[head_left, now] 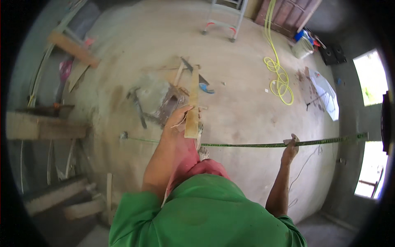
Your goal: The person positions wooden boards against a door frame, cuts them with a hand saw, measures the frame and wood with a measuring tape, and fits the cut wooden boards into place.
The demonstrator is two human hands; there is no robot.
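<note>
My left hand (177, 117) is closed round a long, flat wooden strip (192, 103) held in front of my body, its far end pointing away from me. A light string hangs by the fingers. Out to the right, my right hand (291, 149) grips a long green band with dark marks (242, 145), which looks like a tape measure blade. The band stretches across in front of me from the left side to near the right wall, passing beyond the wooden strip's near end. Where it crosses my body, part of it is hidden.
Beyond my left hand lie a grey slab (154, 96), wood scraps and a blue-handled tool (207, 88). A yellow hose (282, 84) coils at the far right, near a bucket (303, 48) and an umbrella (325, 92). A ladder (224, 24) stands at the back; timber (45, 126) is at left.
</note>
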